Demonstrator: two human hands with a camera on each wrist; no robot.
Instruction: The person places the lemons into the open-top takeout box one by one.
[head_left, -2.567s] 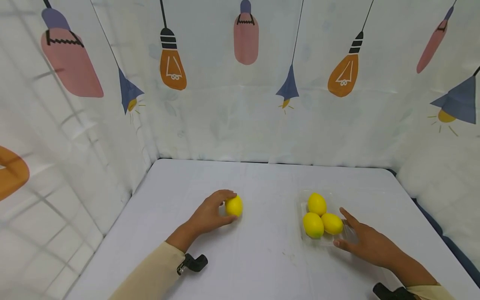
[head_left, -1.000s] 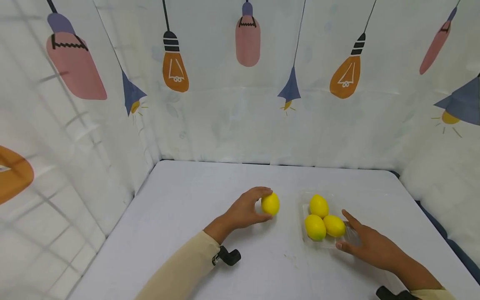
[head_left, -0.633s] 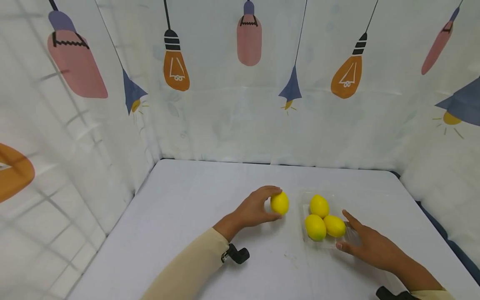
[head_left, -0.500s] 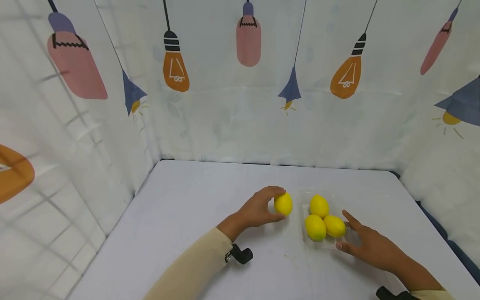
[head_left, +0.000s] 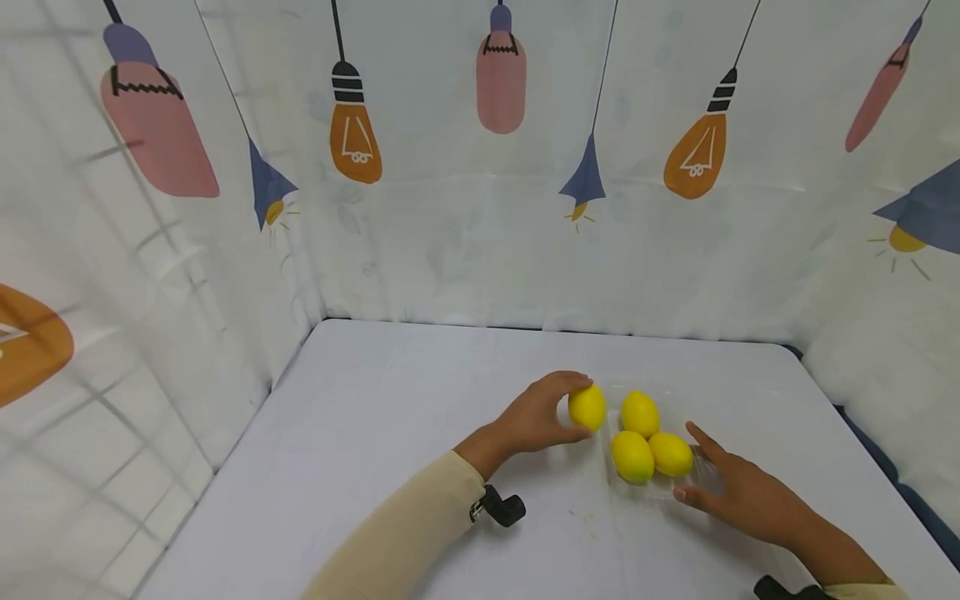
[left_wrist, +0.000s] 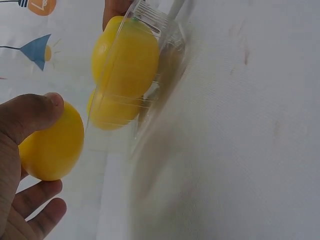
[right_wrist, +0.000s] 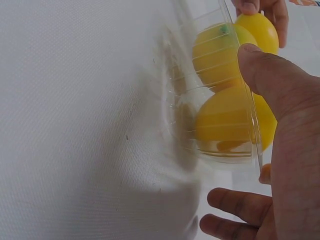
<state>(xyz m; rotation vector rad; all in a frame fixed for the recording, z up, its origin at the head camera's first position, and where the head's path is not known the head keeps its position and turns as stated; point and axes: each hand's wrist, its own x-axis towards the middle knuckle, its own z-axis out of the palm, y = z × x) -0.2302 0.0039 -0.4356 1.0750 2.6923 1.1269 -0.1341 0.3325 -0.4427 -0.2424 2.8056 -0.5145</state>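
Just right of centre in the head view, the left hand (head_left: pixel 536 415) has its grip clamped on a smooth yellow lemon (head_left: pixel 587 407), thumb below and fingers curled over the top. That lemon sits at the left edge of a shallow clear plastic tray (head_left: pixel 693 479) on the white cloth-covered desk (head_left: pixel 390 400); whether it touches the rim I cannot tell. Three more yellow lemons (head_left: pixel 632 457) lie bunched inside the tray, immediately right of the held one. The right hand (head_left: pixel 738 492) rests at the tray's lower right corner, its grip apart, fingers straight, thumb against the rim. So the tray lies directly rightward of the left hand, which is nearer the held lemon.
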